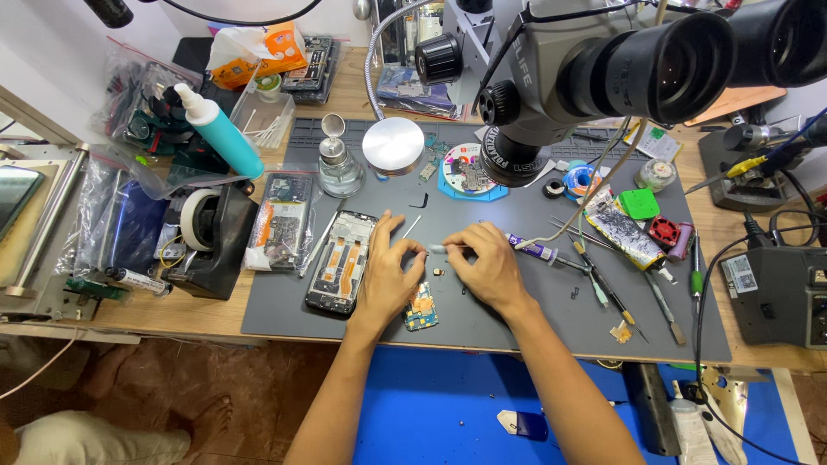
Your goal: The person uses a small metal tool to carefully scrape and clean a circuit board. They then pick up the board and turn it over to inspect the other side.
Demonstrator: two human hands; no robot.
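Fingers, left hand: curled close together, the tips pinching one end of a small pale part; what the part is cannot be told.
Fingers, right hand: drawn narrow around a thin tool whose tip meets the same pale part, just between the two hands.
Small board: a little blue and gold circuit board lies on the grey mat under the left wrist, near the counter's front edge.
Tiny piece: a small gold-coloured bit lies on the mat between the hands, apart from both.
Opened phone: a phone frame with orange flex strips lies just left of the left hand.
Bagged board: a clear flat bag holding a phone part lies left of the frame, beside the black tape dispenser.
Tube: a white tube with a purple label lies just right of the right hand.
Crumpled packet: a white and black printed foil packet lies further right, next to a green square pad.
Orange pack: an orange and white tissue pack sits at the back left of the counter.
Bottle: a teal bottle with a white cap leans above the dispenser.
Sticker: a white rectangular label sits on the black unit at right.
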